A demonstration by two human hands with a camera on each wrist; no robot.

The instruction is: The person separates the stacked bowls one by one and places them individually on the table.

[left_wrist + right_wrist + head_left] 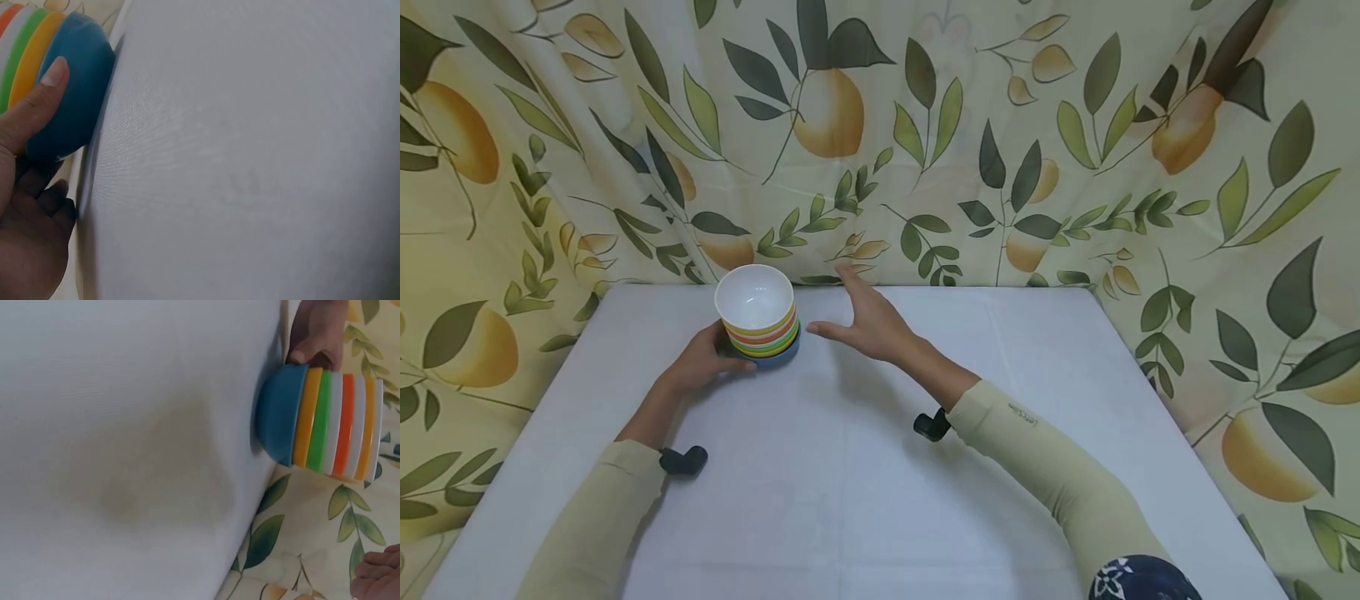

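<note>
Toward the far left of the table stands a stack of nested bowls, white inside at the top, with yellow, orange, white and green bands below. The lowest is a blue bowl, wider than the bands directly above it. My left hand grips the base of the stack, its thumb lying along the blue bowl's side in the left wrist view and the other fingers round the back. To the right of the stack, my right hand is held apart from it with fingers extended, thumb spread toward the bowls.
A white cloth covers the table. Close behind its far edge hangs a curtain printed with fruit and leaves, also running down both sides. Each wrist carries a small black camera. A dark blue patterned shape shows at the bottom right.
</note>
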